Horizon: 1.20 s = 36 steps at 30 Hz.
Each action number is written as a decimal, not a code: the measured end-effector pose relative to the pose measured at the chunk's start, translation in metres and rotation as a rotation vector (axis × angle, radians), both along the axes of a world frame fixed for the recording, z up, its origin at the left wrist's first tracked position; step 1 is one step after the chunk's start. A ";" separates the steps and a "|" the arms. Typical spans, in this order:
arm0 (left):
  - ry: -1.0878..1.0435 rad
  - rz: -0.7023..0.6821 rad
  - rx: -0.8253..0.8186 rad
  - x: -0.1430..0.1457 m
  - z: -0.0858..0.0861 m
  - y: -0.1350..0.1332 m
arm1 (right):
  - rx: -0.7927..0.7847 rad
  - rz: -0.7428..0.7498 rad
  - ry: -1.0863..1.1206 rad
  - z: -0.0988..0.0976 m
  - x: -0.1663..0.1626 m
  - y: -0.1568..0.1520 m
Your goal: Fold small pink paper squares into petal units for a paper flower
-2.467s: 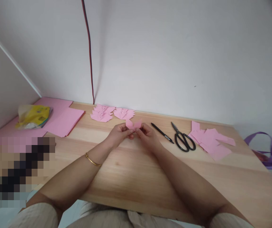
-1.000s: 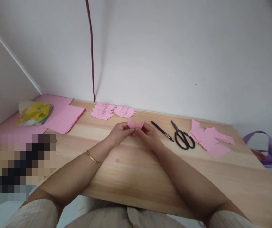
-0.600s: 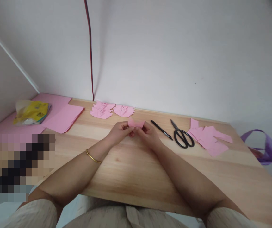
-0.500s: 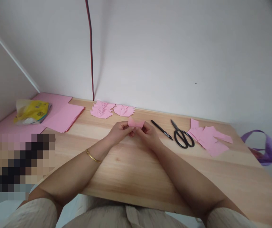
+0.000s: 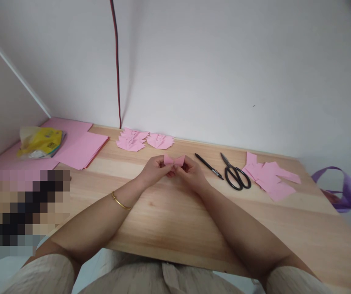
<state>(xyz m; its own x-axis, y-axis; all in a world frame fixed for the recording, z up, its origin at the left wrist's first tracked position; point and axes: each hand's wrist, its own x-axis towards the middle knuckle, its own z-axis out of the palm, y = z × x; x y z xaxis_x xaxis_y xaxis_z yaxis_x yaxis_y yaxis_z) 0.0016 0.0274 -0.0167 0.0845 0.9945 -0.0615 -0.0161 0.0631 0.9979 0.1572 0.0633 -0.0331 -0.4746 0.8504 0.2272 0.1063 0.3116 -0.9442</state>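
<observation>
I take the folded piece as the centre of my dial, with twelve at the wall. Nearest my view, at six o'clock, beige cloth (image 5: pixel 175 281) shows below the edge of the pale wood-grain table (image 5: pixel 163 220). A thin gold-coloured bangle (image 5: pixel 120 201) circles the left wrist at seven.

At the centre I have both hands nearly meeting. The left hand (image 5: pixel 154 170) pinches the small folded pink paper piece (image 5: pixel 174 161) between thumb and fingers, the other fingers curled in; the right hand (image 5: pixel 192 170) pinches its other side the same way, thumb beside thumb. The piece sits just above the table, its two ends flaring up like a bow.

Toward three o'clock I find black-handled metal scissors (image 5: pixel 231 166), their loops toward me, then a loose heap of pink paper offcuts (image 5: pixel 269 175) and, past the table edge, a purple strap (image 5: pixel 349 190). A slim black pen (image 5: pixel 209 166) slants between the right hand and the scissors.

At nine lies a stack of pink paper sheets (image 5: pixel 80 151); beyond it, a yellow-and-clear plastic bag (image 5: pixel 45 141) carries dark print too small for me to read. Jagged-edged pink paper cutouts (image 5: pixel 130 141) lie at ten to eleven. Farthest, at eleven, a red-and-black cable (image 5: pixel 117 73) runs up the pale wall (image 5: pixel 209 69).
</observation>
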 end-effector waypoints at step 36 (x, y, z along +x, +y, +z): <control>1.495 -0.187 0.309 0.004 0.025 -0.027 | 0.351 -0.115 -0.631 0.002 -0.001 -0.004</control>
<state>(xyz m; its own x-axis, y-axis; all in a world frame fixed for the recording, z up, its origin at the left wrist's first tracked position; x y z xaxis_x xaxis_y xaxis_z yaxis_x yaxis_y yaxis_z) 0.0060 -0.0001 0.0081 0.2566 0.9665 -0.0013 0.9643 -0.2559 0.0687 0.1565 0.0590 -0.0313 -0.5172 0.8301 0.2084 0.6477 0.5388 -0.5387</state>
